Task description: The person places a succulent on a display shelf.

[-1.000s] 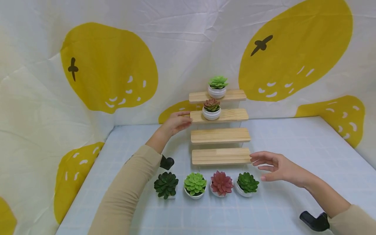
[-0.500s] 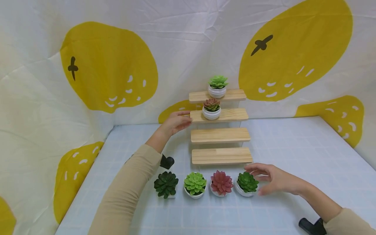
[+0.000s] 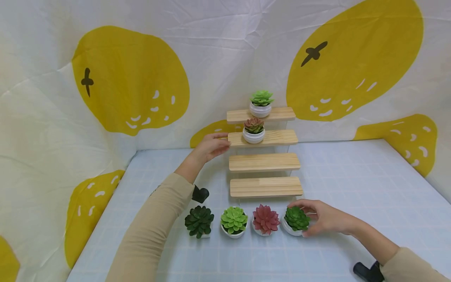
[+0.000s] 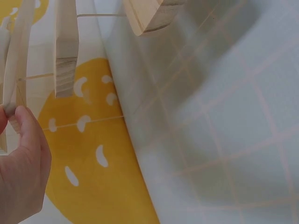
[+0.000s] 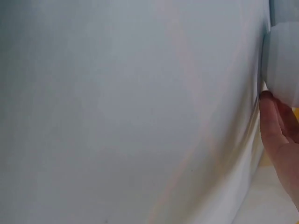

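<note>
My left hand [image 3: 211,147] pinches the left end of the second-highest board on a four-tier wooden plant stand [image 3: 264,187]. In the left wrist view its thumb and fingers meet at the board's end [image 4: 16,88]. On the right, my right hand [image 3: 325,216] curls round a dark green potted succulent [image 3: 297,219], thumb in front and fingers behind. The right wrist view has the thumb against the white pot [image 5: 282,60]. A bright green succulent [image 3: 261,103] stands on the top board; a reddish one [image 3: 253,135] stands on the board below.
In front of the stand, a red succulent [image 3: 266,220], a light green one [image 3: 234,220] and a very dark green one [image 3: 199,221] line up on the pale checked tablecloth [image 3: 232,258]. A curtain with yellow fruit prints [image 3: 225,58] hangs close behind.
My right hand has moved left and down from beside the lowest board to the dark green succulent, and its fingers have come round the pot. The left hand has stayed put.
</note>
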Action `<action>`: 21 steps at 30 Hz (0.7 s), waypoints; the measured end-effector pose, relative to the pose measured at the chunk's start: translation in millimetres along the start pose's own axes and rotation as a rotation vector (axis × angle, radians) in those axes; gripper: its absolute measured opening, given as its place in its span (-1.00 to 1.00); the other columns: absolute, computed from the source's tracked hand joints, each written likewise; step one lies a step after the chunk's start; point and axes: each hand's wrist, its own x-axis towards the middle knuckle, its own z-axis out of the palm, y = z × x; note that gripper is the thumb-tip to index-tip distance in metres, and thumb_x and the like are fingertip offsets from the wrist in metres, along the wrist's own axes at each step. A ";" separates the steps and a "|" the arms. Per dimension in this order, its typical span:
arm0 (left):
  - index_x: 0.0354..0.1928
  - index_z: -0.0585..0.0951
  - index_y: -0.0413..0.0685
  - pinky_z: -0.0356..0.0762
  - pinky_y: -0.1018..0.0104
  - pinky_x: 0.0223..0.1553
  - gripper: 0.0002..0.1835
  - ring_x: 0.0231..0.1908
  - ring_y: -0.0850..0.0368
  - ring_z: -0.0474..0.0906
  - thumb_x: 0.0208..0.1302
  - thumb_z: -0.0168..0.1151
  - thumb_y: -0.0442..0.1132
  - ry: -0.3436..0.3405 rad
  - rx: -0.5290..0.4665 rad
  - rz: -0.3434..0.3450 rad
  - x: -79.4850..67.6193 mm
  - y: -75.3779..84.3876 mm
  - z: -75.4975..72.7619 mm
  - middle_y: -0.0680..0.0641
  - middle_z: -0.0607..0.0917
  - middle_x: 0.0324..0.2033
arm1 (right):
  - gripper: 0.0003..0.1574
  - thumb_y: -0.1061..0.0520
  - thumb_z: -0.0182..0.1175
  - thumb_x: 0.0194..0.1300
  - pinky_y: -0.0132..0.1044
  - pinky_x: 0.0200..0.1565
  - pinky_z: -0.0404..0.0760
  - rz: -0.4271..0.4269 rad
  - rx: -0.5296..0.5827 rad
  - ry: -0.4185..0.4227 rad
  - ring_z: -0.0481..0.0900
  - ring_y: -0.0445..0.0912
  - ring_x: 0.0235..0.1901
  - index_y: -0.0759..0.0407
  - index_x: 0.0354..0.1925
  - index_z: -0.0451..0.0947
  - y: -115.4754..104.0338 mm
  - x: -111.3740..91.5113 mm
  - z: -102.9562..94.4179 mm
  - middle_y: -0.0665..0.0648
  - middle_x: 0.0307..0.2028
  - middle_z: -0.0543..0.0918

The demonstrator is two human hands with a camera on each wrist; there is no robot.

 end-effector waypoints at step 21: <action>0.25 0.39 -0.24 0.41 0.21 0.14 -0.47 -0.13 0.02 0.47 0.21 0.13 -0.55 0.005 -0.012 -0.005 -0.1 0.0 -0.5 -0.27 0.45 0.13 | -0.22 0.22 0.38 0.03 -0.38 -0.04 0.53 0.013 0.069 0.027 0.49 -0.07 -0.06 0.27 0.19 0.30 -0.8 5.0 3.1 0.26 0.06 0.42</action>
